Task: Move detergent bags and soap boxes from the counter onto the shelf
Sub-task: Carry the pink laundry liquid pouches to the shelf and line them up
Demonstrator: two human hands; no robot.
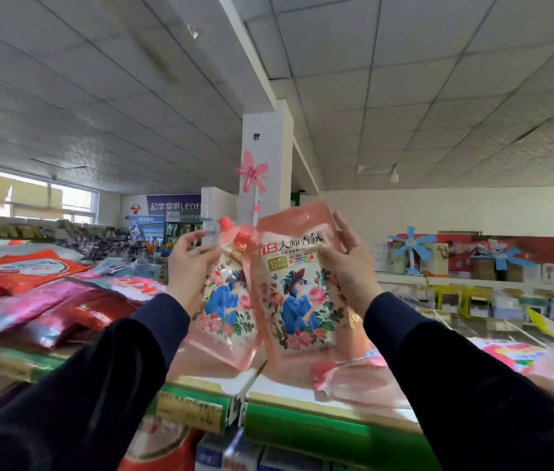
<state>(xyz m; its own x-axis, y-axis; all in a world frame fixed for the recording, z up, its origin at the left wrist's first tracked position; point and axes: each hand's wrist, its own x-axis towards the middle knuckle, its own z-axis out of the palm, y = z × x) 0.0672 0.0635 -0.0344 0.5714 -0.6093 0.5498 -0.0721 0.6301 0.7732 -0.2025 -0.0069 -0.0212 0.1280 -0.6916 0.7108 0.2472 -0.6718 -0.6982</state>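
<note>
Detergent bags, two pink spouted pouches: one (226, 297) clasped in left hand (188, 266), one (299, 283) in right hand (350, 266), upright above top shelf (302, 392). Advice: lower both together at 6 o'clock, bases first, clear of the flat pouch (353, 379) at 5 o'clock.

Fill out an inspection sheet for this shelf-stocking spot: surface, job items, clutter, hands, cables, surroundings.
Surface: top shelf with green edge strip and yellow price label.
Job's things: two pink floral detergent pouches held upright side by side above the shelf, left pouch, right pouch; another pink pouch lies flat on the shelf.
Clutter: red and pink detergent bags piled at left.
Hands: left hand grips the left pouch; right hand grips the right pouch.
Cables: nothing seen.
Surroundings: white pillar, pink pinwheel, blue pinwheels, panelled ceiling.
</note>
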